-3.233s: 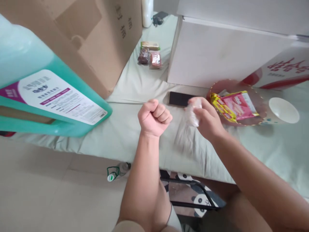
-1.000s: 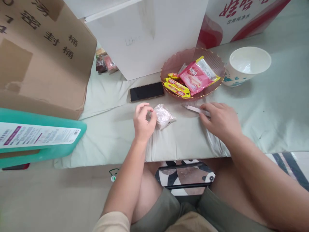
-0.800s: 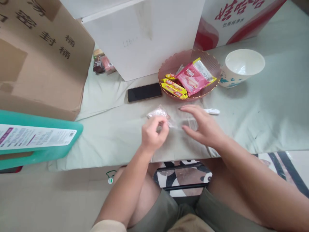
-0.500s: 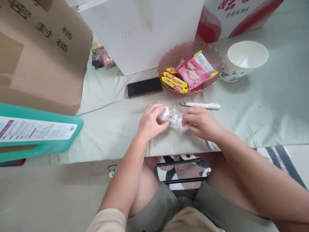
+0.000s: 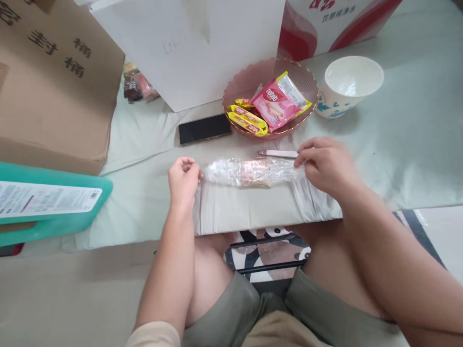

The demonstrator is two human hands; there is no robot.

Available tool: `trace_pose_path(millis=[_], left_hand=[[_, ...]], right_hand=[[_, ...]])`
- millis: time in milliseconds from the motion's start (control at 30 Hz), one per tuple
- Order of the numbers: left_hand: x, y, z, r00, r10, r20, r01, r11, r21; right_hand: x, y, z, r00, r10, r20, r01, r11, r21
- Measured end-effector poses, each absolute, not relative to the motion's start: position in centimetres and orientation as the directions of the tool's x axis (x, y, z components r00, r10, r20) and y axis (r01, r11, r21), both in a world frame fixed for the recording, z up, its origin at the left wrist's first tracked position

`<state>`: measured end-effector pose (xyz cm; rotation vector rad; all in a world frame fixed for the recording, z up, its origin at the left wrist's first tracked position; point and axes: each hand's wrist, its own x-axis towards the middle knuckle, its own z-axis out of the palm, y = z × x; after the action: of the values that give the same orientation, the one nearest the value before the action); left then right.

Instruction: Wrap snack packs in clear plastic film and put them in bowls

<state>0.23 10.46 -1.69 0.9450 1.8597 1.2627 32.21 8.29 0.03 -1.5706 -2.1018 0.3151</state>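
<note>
A crinkled clear plastic wrapper [image 5: 255, 172] is stretched sideways above the cloth near the table's front edge. Something pinkish-brown shows through its middle, too blurred to name. At the wrapper's left end, my left hand [image 5: 184, 180] is closed in a pinch. My right hand [image 5: 327, 164] pinches the opposite end, its fingers covering part of a white pen [image 5: 278, 153] that lies just behind. Farther back stands a pink scalloped bowl [image 5: 235, 84] with a gold rim, holding pink and yellow snack packets [image 5: 275, 103].
A black phone [image 5: 204, 129] lies left of the bowl, and a white paper tub [image 5: 352, 86] stands to its right. Behind are a white box [image 5: 195, 53] and a red-and-white carton [image 5: 307, 33]. A cardboard box [image 5: 54, 106] and a green jug [image 5: 90, 212] occupy the left.
My hands have moved apart, left and right. The wrapper, bunched up before, is now drawn out long between them. The whole view has shifted slightly.
</note>
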Motion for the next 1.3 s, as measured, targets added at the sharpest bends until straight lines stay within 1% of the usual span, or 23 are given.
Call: trace_pose_path(millis=[67, 133, 200, 267, 333, 400, 467, 533, 600, 667, 700, 767, 800, 867, 933, 967, 1000, 1033, 1100, 1133, 1200, 1267, 1300], left_hand=[[0.1, 10.2, -1.7, -0.416, 0.909, 0.009, 0.32, 0.137, 0.937], [0.8, 9.8, -1.9, -0.187, 0.965, 0.182, 0.47, -0.075, 0.879], [1.8, 9.5, -2.1, 0.079, 0.967, 0.242, 0.59, -0.241, 0.771], [2.7, 9.4, -2.3, 0.234, 0.948, 0.217, 0.648, -0.318, 0.692], [3.1, 9.4, -2.3, 0.273, 0.937, 0.218, 0.65, -0.347, 0.676], [3.0, 9.3, -2.0, 0.27, 0.919, 0.286, 0.617, -0.394, 0.681], [2.7, 9.1, -1.4, 0.269, 0.877, 0.399, 0.585, -0.477, 0.656], [2.3, 8.6, -0.6, 0.284, 0.814, 0.507, 0.57, -0.568, 0.593], [2.1, 7.8, 0.2, 0.311, 0.762, 0.568, 0.575, -0.626, 0.527], [1.8, 6.8, 1.0, 0.351, 0.763, 0.543, 0.581, -0.632, 0.513], [1.7, 6.3, 1.3, 0.375, 0.781, 0.499, 0.582, -0.618, 0.529], [1.4, 5.3, 2.0, 0.419, 0.832, 0.363, 0.595, -0.553, 0.583], [1.1, 4.9, 2.3, 0.441, 0.857, 0.268, 0.61, -0.505, 0.61], [0.5, 4.2, 2.9, 0.496, 0.868, 0.007, 0.653, -0.378, 0.656], [0.0, 4.0, 3.3, 0.534, 0.805, -0.259, 0.688, -0.236, 0.687], [-0.1, 4.0, 3.4, 0.527, 0.786, -0.324, 0.697, -0.182, 0.693], [-0.1, 4.0, 3.4, 0.496, 0.807, -0.32, 0.704, -0.158, 0.692], [0.1, 4.2, 3.3, 0.447, 0.858, -0.254, 0.714, -0.17, 0.679], [1.0, 4.6, 2.7, 0.361, 0.932, -0.046, 0.754, -0.262, 0.603], [1.5, 4.9, 2.2, 0.353, 0.935, 0.031, 0.777, -0.311, 0.547], [2.7, 5.5, 1.1, 0.384, 0.921, 0.064, 0.804, -0.368, 0.467], [3.4, 6.2, 0.1, 0.353, 0.933, 0.066, 0.816, -0.341, 0.466], [3.7, 6.5, -0.3, 0.313, 0.946, 0.089, 0.814, -0.315, 0.488]], right_hand=[[32.1, 8.1, 0.5, -0.06, 0.922, 0.382, 0.829, 0.259, -0.496], [31.1, 7.8, 1.0, -0.031, 0.89, 0.455, 0.801, 0.294, -0.521], [29.6, 7.5, 1.2, -0.161, 0.888, 0.431, 0.766, 0.388, -0.512], [28.1, 7.3, 0.7, -0.332, 0.89, 0.312, 0.756, 0.449, -0.477], [27.1, 7.3, 0.0, -0.412, 0.89, 0.197, 0.78, 0.456, -0.429], [26.8, 7.4, -0.5, -0.438, 0.885, 0.16, 0.8, 0.464, -0.381], [26.9, 7.4, -0.4, -0.445, 0.872, 0.205, 0.804, 0.489, -0.338], [27.4, 7.0, 0.4, -0.439, 0.857, 0.271, 0.804, 0.509, -0.308], [27.9, 6.3, 1.5, -0.441, 0.846, 0.298, 0.801, 0.521, -0.295], [28.3, 5.3, 2.5, -0.454, 0.855, 0.25, 0.814, 0.512, -0.273], [28.6, 4.8, 2.9, -0.461, 0.866, 0.192, 0.827, 0.498, -0.26], [28.9, 3.9, 3.4, -0.491, 0.871, 0.006, 0.842, 0.476, -0.254], [29.1, 3.5, 3.6, -0.519, 0.848, -0.109, 0.836, 0.476, -0.275], [29.2, 3.1, 3.9, -0.583, 0.747, -0.319, 0.805, 0.481, -0.347], [29.2, 3.0, 4.1, -0.596, 0.681, -0.426, 0.8, 0.459, -0.385], [29.1, 3.0, 4.1, -0.566, 0.695, -0.444, 0.822, 0.436, -0.365], [29.1, 3.1, 4.2, -0.512, 0.733, -0.448, 0.857, 0.403, -0.321], [29.0, 3.3, 4.2, -0.442, 0.782, -0.439, 0.896, 0.359, -0.263], [28.9, 3.6, 4.0, -0.303, 0.87, -0.389, 0.951, 0.253, -0.175], [28.9, 3.8, 3.8, -0.247, 0.903, -0.35, 0.966, 0.199, -0.168], [28.7, 4.0, 3.2, -0.169, 0.956, -0.24, 0.966, 0.112, -0.232], [28.3, 4.1, 2.5, -0.133, 0.987, -0.091, 0.933, 0.094, -0.348], [28.1, 4.1, 2.1, -0.134, 0.991, -0.005, 0.909, 0.121, -0.4]])
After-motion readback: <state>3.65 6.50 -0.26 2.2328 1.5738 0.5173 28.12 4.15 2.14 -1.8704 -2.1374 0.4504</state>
